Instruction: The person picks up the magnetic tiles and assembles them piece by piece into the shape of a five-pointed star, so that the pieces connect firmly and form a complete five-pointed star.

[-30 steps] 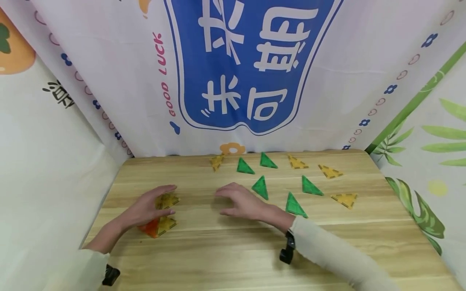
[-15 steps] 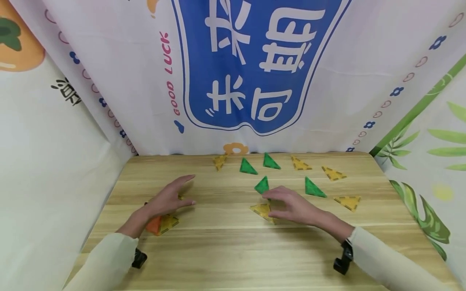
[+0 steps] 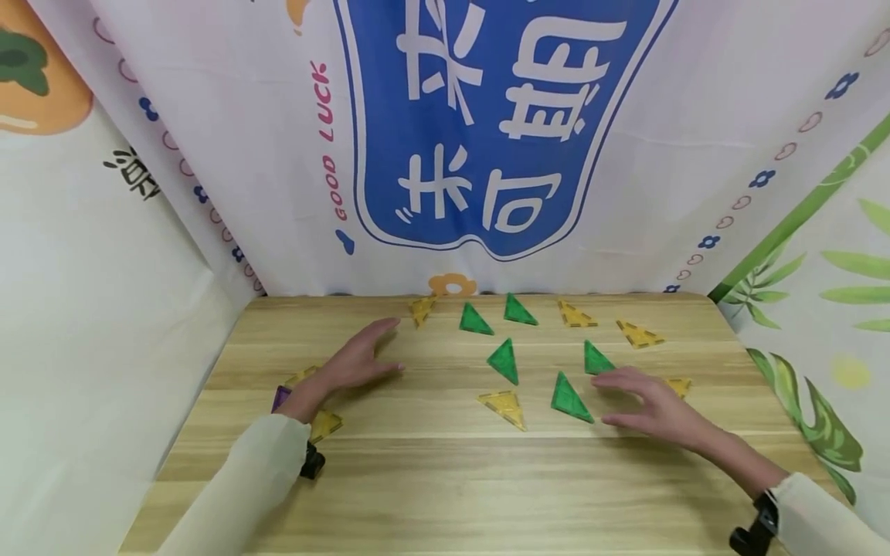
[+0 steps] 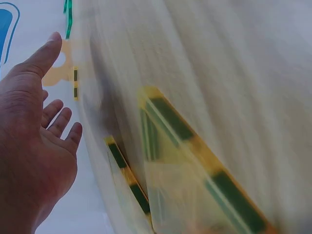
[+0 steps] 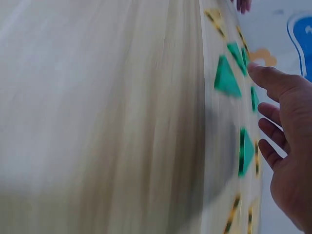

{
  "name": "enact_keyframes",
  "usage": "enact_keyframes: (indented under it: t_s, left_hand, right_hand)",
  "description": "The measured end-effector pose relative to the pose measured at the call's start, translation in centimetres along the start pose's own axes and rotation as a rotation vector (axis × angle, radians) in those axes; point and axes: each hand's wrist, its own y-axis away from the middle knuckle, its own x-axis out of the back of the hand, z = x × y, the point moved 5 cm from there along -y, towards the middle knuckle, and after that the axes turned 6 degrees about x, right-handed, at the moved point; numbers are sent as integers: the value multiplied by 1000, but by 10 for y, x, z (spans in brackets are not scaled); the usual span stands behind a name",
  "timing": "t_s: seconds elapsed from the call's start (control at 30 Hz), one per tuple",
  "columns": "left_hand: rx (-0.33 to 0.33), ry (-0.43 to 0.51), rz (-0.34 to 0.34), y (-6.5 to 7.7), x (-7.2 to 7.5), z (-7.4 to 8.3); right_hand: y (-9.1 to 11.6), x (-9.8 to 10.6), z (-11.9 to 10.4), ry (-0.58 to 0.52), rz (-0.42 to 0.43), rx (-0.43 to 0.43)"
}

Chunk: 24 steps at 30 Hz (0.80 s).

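Flat triangular tiles, translucent green and yellow, lie on the wooden table. In the head view my left hand (image 3: 354,361) hovers left of centre, fingers spread, holding nothing. Beneath its wrist sit two yellow tiles (image 3: 327,425) and a bit of purple (image 3: 281,398), partly covered by the arm. The left wrist view shows a yellow tile (image 4: 195,151) close up, beside the empty left hand (image 4: 39,117). My right hand (image 3: 650,401), also empty, is over the right side with relaxed fingers. It partly hides a green tile (image 3: 596,357) and a yellow tile (image 3: 678,386); another green tile (image 3: 570,399) lies just left of its fingertips.
A yellow tile (image 3: 505,408) and a green tile (image 3: 504,361) lie mid-table. More green tiles (image 3: 476,320) and yellow tiles (image 3: 576,315) are spread along the back. A printed curtain (image 3: 278,154) hangs behind the table, with cloth on both sides.
My right hand has swept rightward from mid-table, uncovering a yellow tile there. My left hand has shifted right and farther back, away from the left tiles; an orange-red piece there is now hidden.
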Motion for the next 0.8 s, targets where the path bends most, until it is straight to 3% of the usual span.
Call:
enact_keyframes:
  t_s: [0.37,0.8]
  left_hand:
    - [74,1,3,-28,-9,-6]
    - [119,18,39,-53,-16,-11]
  right_hand:
    - [50,41,26,95,134,-18]
    - [69,39,66,177,148,-130]
